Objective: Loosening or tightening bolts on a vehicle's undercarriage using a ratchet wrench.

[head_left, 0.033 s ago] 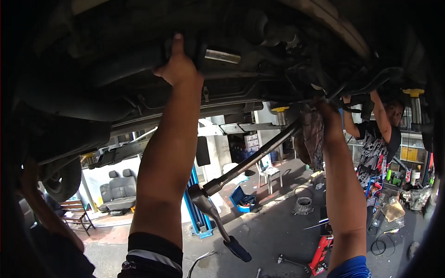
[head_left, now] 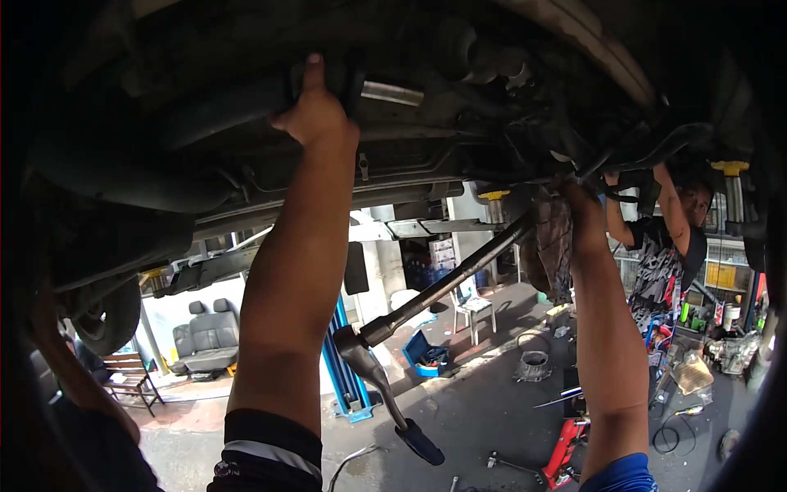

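Under a raised vehicle, my left hand reaches up and grips a dark drive shaft, one finger pointing up along it. A bright bare-metal end of the shaft sticks out to the right of this hand. My right hand is raised among the shaded underbody parts, its fingers curled and mostly hidden. Beside it hangs a dirty, creased, cloth-like piece. A long extension bar slants down-left from there to a ratchet wrench, whose dark handle hangs with no hand on it.
Another person works with raised arms at the right; another arm shows at far left. A blue toolbox, a white chair, a red jack and a ring-shaped metal housing stand on the floor. Yellow-topped lift supports hold the vehicle.
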`<state>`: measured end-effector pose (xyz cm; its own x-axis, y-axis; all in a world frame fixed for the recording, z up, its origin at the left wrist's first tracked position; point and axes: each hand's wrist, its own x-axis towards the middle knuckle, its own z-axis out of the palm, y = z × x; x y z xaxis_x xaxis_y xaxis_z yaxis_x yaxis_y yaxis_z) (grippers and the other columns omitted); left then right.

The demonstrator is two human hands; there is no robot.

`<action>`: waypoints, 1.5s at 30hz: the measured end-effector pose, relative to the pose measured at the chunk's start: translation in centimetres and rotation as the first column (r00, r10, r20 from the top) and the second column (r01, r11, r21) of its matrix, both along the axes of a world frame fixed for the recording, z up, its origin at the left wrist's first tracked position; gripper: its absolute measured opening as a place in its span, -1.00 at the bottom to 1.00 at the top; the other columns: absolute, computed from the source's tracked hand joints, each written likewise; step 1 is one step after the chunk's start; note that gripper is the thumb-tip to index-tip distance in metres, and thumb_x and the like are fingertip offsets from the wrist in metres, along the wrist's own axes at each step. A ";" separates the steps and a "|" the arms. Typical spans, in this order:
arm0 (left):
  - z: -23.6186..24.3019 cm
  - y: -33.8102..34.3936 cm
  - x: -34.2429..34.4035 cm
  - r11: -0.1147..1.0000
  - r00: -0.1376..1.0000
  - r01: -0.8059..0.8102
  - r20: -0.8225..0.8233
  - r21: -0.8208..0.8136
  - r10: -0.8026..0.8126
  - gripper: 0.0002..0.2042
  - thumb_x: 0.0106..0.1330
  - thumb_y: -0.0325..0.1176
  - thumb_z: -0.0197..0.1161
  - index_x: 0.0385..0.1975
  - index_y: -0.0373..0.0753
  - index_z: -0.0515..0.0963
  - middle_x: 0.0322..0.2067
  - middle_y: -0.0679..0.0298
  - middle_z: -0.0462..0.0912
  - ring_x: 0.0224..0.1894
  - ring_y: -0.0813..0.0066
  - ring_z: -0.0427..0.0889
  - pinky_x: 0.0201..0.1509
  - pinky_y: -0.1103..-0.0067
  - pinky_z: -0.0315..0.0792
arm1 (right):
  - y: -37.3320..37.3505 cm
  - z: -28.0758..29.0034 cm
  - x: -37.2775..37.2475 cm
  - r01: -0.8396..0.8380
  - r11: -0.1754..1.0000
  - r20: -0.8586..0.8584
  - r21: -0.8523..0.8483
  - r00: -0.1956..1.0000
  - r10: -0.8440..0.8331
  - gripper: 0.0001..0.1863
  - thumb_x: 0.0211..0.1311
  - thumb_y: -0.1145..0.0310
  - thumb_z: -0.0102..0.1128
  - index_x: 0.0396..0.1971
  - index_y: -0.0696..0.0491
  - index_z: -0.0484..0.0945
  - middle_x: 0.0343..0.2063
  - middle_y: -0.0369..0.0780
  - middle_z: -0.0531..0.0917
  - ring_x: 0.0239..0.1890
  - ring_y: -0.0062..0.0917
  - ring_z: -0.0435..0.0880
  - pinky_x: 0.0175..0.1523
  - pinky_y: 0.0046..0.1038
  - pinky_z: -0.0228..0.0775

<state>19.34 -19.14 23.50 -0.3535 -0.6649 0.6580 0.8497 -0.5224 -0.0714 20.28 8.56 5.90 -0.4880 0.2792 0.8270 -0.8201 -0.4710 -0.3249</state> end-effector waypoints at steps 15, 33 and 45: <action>2.0 1.5 -1.1 0.996 0.998 0.058 -0.014 -0.062 -0.059 -0.08 -0.01 -0.31 0.45 0.25 -0.27 -0.11 0.12 0.09 0.35 0.11 0.16 0.41 0.23 0.37 0.33 | 0.2 -0.3 -1.1 0.056 0.998 0.034 0.003 0.998 -0.056 -0.76 0.11 0.31 0.15 -0.24 0.09 0.54 -0.28 -0.24 0.61 -0.22 -0.49 0.58 -0.10 -0.50 0.39; 6.6 8.4 1.2 0.944 0.983 0.136 0.156 -0.299 -0.092 -0.06 -0.12 -0.29 0.46 0.30 0.00 -0.01 0.19 0.30 0.34 0.17 0.22 0.38 0.18 0.31 0.33 | -1.4 -1.2 -3.0 0.092 0.996 0.028 -0.011 0.995 -0.091 -0.57 0.01 0.45 0.22 -0.07 0.19 0.38 -0.29 -0.18 0.57 -0.22 -0.47 0.58 -0.16 -0.44 0.44; 8.4 10.5 -2.1 0.975 0.986 0.161 0.064 -0.154 -0.153 -0.14 0.06 -0.26 0.35 0.28 -0.14 -0.12 0.05 0.18 0.46 0.04 0.24 0.51 0.15 0.40 0.41 | -1.3 -4.2 -6.7 0.333 0.938 -0.072 0.091 0.942 -0.327 -0.65 0.03 0.52 0.20 -0.12 0.08 0.43 -0.22 -0.13 0.55 -0.09 -0.39 0.49 0.04 -0.39 0.31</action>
